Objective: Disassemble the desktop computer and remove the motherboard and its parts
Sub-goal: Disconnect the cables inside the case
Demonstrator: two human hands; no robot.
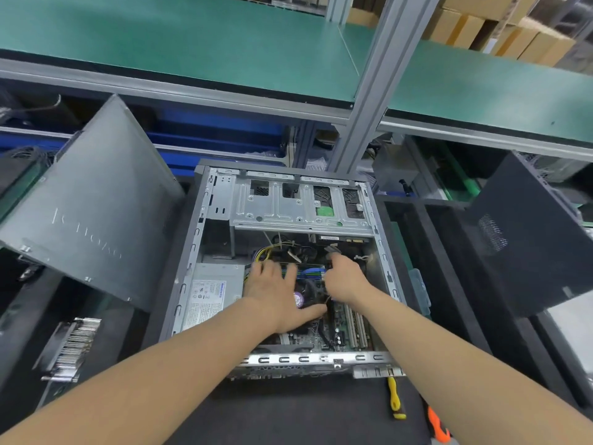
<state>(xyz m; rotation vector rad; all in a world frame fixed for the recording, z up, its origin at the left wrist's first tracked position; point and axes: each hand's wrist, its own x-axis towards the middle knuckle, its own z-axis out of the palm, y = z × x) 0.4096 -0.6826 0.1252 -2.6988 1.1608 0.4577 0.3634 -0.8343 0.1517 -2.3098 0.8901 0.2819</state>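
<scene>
On the black mat (288,415) lies the open computer case (193,252). Inside it, at the near end, sits the green motherboard (324,341). The person's left hand (272,293) rests on the round fan (310,294) on that board, fingers spread wide. The right hand (345,281) reaches into the wires (282,248) just past the fan, fingers bent down; I cannot tell if they pinch one. A yellow screwdriver (394,400) lies near the case.

An electronics workshop: green-matted bench shelf (199,43), stacked cartons (500,30), opened computer cases (526,232).
</scene>
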